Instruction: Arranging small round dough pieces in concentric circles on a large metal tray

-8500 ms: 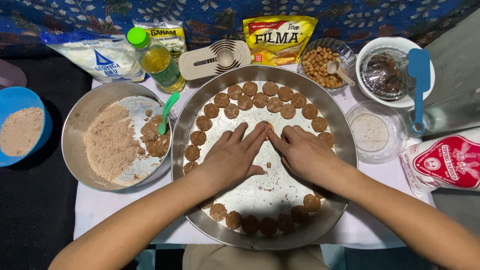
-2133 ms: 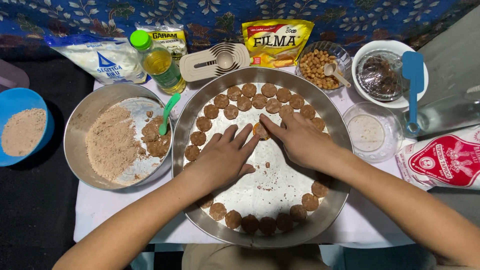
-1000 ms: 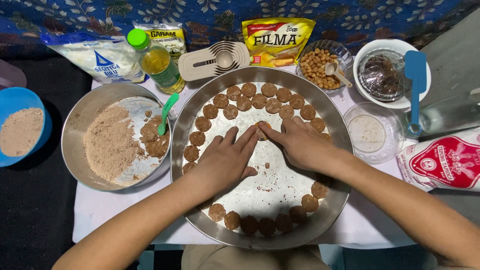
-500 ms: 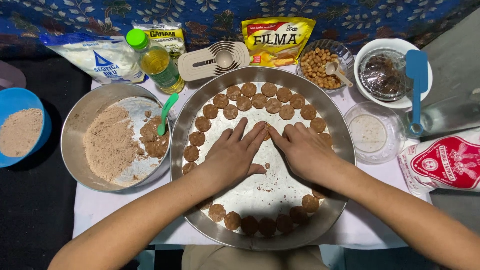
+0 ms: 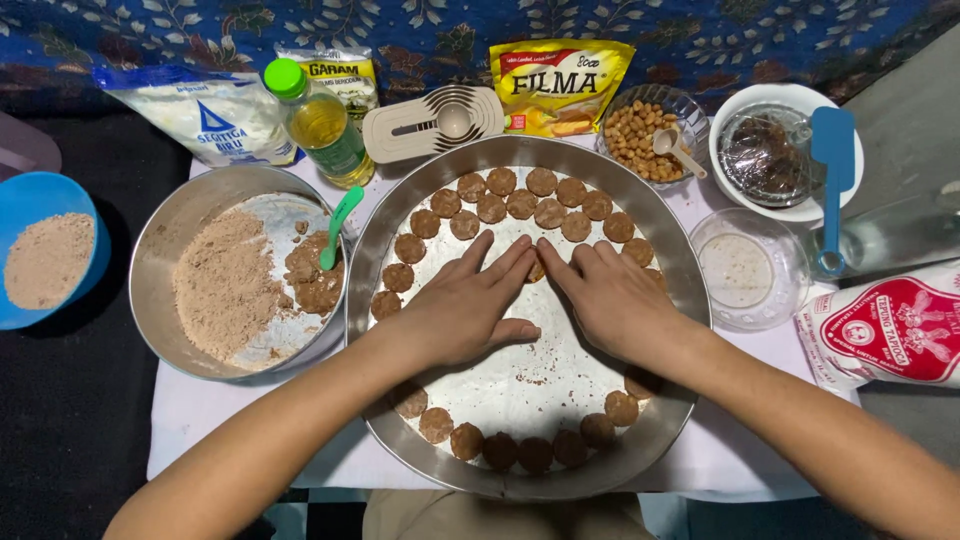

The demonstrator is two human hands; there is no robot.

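Pressing flat, both palms down and fingers spread – nothing clenched, nothing grasped. Left hand (image 5: 462,312) and right hand (image 5: 612,300) lying side by side at the centre of the frame, fingertips meeting over one small brown dough disc (image 5: 536,270) that is peeking out between them, just above mid-frame.

Resting inside the large round metal tray (image 5: 668,400), whose floor is showing bare and crumb-speckled below the hands. Ringing the tray's edge – rows of flattened brown discs (image 5: 520,203) along the top, more along the bottom rim.

Sitting just beside the tray at left of the frame: a metal bowl (image 5: 160,260) holding brown crumbly dough and a green spoon (image 5: 340,222). Lying at far left, a blue bowl (image 5: 80,200) of pale crumbs.

Standing along the top: a white flour bag (image 5: 205,112), a green-capped oil bottle (image 5: 318,125), a yellow pouch (image 5: 560,85), a glass bowl of peanuts (image 5: 645,135).

Sitting at right: a white bowl (image 5: 790,100) with a blue spatula (image 5: 832,170) across it, an emptied glass bowl (image 5: 745,270), a red-and-white bag (image 5: 895,330).
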